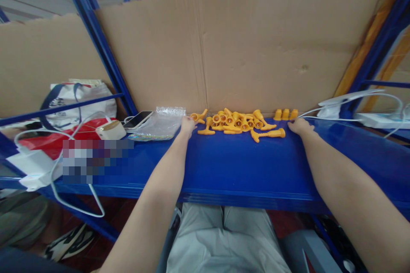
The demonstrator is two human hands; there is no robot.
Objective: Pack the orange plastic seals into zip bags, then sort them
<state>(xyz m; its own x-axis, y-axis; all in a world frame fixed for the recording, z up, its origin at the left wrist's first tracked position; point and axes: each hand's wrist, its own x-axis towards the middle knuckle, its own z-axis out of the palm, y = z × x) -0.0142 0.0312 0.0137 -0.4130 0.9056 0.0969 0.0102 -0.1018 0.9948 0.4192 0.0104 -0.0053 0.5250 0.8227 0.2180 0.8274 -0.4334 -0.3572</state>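
Note:
My left hand (188, 125) is at the left end of a heap of yellow plastic pieces (229, 120). Its fingers are closed on one tilted yellow piece (202, 116), whose hollow cup end faces me. The pieces have a cupped end and a T-shaped handle; one long piece with a twisted shank (269, 134) lies in front. To the right stand three short yellow caps (285, 114) in a row against the cardboard. Just beside the caps, my right hand (301, 126) rests low at the tabletop, thumb apart from the fingers; nothing shows in it, though its fingertips are partly hidden.
A blue metal shelf top (240, 166) carries everything, with a cardboard sheet (256, 42) behind. At left are clear plastic bags (163, 123), a phone (139, 120), white chargers with cables (32, 164) and a cloth bag (92, 100). A power strip (381, 120) lies at right.

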